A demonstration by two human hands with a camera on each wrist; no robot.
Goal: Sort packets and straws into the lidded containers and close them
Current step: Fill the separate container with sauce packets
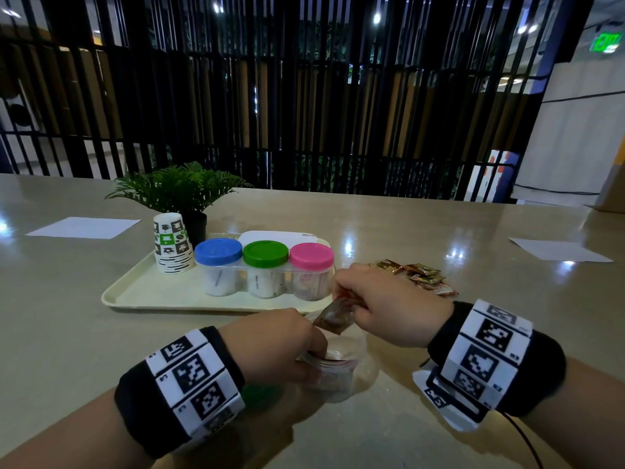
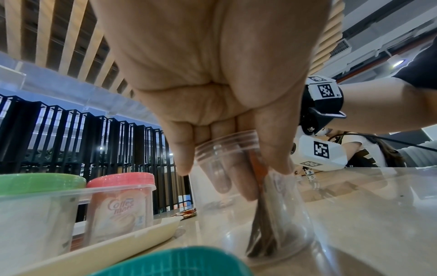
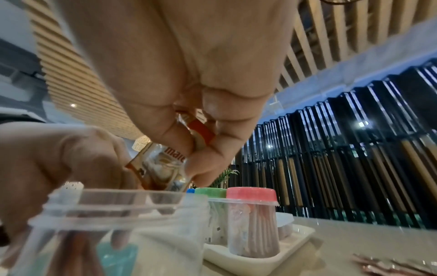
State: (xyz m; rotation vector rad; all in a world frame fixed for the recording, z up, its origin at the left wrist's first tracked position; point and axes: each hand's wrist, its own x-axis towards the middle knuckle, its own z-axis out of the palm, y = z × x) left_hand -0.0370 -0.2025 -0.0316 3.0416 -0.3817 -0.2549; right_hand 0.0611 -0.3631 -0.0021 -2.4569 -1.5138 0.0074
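Packets are being fed into an open clear container (image 1: 333, 370) that is standing on the tabletop (image 1: 406, 434) just in front of the tray (image 1: 135, 289). The right hand (image 1: 378, 306) is pinching a brown packet (image 1: 333, 318) by its upper end between thumb and curled fingers, its lower end being hung just above the rim. The left hand (image 1: 277, 343) is being kept at the mouth, with fingers (image 2: 222, 179) reaching down inside beside packets already standing upright there. The packet is probably best lowered end-first and vertically, so that it is slid alongside the others rather than being folded across the opening, while the standing ones are being pressed aside to free a slot. More packets (image 1: 419, 275) are lying on the tabletop beyond the right hand, and a teal lid (image 2: 175, 261) is lying near the container.
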